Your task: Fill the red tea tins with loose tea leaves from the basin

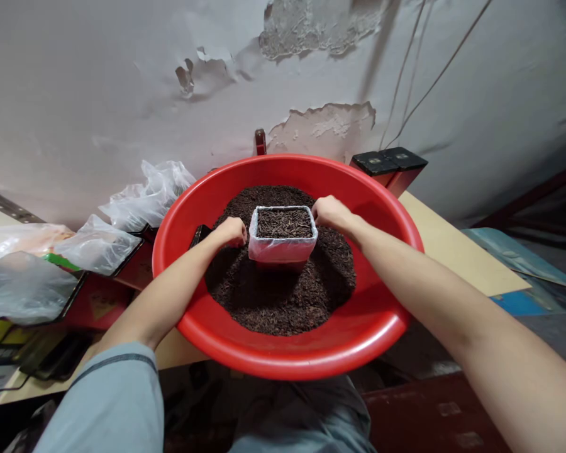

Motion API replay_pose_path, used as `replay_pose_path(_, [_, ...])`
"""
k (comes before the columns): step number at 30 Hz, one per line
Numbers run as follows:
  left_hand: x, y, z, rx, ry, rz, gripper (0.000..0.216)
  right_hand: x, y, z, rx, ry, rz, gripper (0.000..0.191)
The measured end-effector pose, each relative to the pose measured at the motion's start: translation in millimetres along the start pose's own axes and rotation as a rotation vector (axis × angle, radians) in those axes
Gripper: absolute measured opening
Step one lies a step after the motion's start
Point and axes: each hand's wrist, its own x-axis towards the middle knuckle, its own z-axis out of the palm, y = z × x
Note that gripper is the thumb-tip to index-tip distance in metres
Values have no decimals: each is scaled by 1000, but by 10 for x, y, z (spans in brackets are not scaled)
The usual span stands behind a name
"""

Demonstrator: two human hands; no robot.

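A rectangular red tin (283,266) stands in loose dark tea leaves (283,314) inside a large red basin. A clear plastic bag (270,248) lines the tin and folds down over its rim. Dark leaves (283,223) fill it nearly to the top. My left hand (233,231) is closed in a loose fist close to the tin's left side; what its fingers hold, if anything, is hidden. At the tin's right back corner, my right hand (329,211) has its fingers bent together on the bag's folded edge.
The red basin (287,365) rests on a pale wooden table (457,251). Bag-lined tins (99,296) crowd its left side. Two dark-lidded tins (390,161) stand behind right. A dark lid-like object (200,235) lies inside the basin at left. A peeling wall (122,94) rises behind.
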Motion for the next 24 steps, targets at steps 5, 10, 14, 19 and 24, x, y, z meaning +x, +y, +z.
replay_pose_path(5, [-361,282,-508,-154,378,233,7,-279,-12,-418,511,448,-298,20])
replay_pose_path(10, [-746,673,-462,-304,448,526,22,-703,-253,-480,913,304,-633,25])
replay_pose_path(14, [-836,816,-327,-259,267,595,18,-791,-351,-439,889,216,-705,24])
replay_pose_path(19, [-883,792,-344,-337,186,555,23,-769,-291,-419,898,182,-726,27])
replay_pose_path(24, [-774,680,-358,-396,274,534,31,-671,-156,-403,879,306,-666,23])
